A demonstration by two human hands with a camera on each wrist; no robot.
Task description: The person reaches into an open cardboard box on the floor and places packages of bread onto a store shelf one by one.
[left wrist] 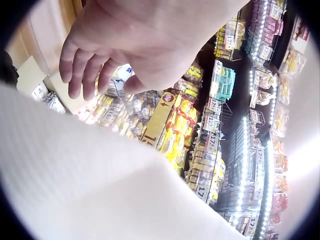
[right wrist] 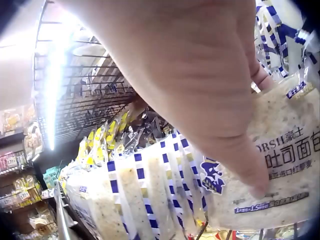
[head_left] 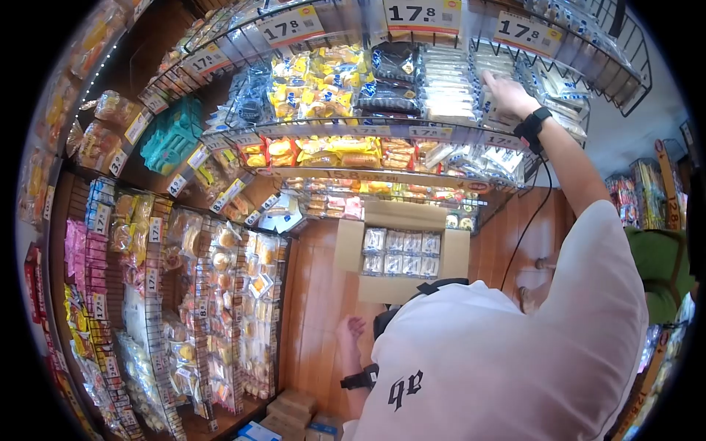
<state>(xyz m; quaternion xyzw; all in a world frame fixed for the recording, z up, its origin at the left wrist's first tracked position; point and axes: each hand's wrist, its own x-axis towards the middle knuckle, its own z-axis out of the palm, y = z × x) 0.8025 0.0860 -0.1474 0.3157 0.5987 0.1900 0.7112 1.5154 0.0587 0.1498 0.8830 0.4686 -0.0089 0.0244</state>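
My right hand (head_left: pixel 507 95) reaches into the wire shelf at the upper right. In the right wrist view its thumb lies across the front of a clear-wrapped bread packet (right wrist: pixel 287 165) with dark printing, and fingertips show behind the packet's top edge. A row of similar bread packets (right wrist: pixel 150 185) with blue-and-white striped edges stands beside it. My left hand (head_left: pixel 353 331) hangs low beside my body, holding nothing, its fingers loosely bent in the left wrist view. On the floor before me is an opened cardboard box (head_left: pixel 404 214) with several white-and-blue packets (head_left: pixel 401 253) inside.
Yellow packets (head_left: pixel 316 81) and black packets (head_left: pixel 390 81) fill the same shelf to the left. Price tags (head_left: pixel 423 15) line the wire rack above. Hanging racks (head_left: pixel 191 294) of snacks stand at left. A black cable (head_left: pixel 533 213) trails from my right wrist.
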